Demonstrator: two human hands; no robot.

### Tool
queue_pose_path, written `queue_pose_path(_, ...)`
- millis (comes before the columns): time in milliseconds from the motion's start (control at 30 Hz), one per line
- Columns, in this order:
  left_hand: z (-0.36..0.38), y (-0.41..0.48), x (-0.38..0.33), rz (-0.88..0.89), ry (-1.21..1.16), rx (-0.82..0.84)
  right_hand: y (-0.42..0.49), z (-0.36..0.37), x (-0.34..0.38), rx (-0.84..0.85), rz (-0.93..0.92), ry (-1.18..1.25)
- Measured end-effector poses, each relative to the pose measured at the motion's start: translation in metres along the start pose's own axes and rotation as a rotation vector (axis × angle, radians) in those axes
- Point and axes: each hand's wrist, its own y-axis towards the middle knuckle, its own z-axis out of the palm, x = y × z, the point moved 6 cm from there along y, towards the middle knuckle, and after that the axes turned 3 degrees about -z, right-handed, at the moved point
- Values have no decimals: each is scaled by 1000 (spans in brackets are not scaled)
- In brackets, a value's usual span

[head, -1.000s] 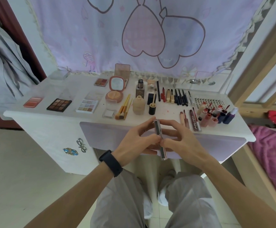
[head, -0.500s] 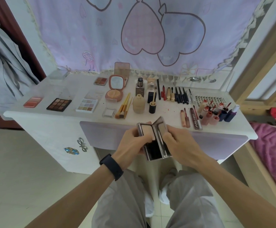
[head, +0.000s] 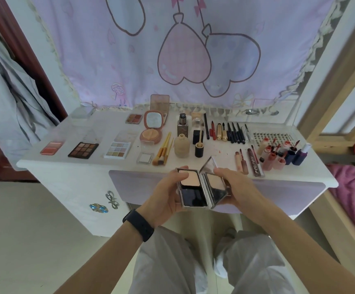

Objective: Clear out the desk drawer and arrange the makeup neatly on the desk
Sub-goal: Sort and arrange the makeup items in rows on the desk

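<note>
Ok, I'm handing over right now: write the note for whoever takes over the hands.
Left hand grips the base of the open compact; right hand grips its mirrored lid.
Done: palettes, brushes, pencils and lip tubes lie in rows on the desk.
Left: set the compact on the desk; the drawer's inside is not visible.

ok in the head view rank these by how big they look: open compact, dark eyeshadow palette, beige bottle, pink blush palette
1. open compact, though nearest the camera
2. dark eyeshadow palette
3. beige bottle and pink blush palette look alike, so unranked
</note>
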Motion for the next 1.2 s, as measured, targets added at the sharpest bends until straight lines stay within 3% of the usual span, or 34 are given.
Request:
queue_pose_path(233,0,-4,-15,202,481,6,4,16,-13,34,-45,75)
queue_pose_path(467,-11,0,-26,97,1151,-25,3,26,-7,26,-75,113)
queue_pose_path(667,-6,2,-37,208,1588,-45,7,43,-12,61,-53,116)
queue_pose_path(800,-13,-3,-37,240,1625,-90,7,52,-16,91,-56,116)
queue_pose_path(1200,-74,-44,-70,330,1393,-304,21,122,5,287,-77,73)
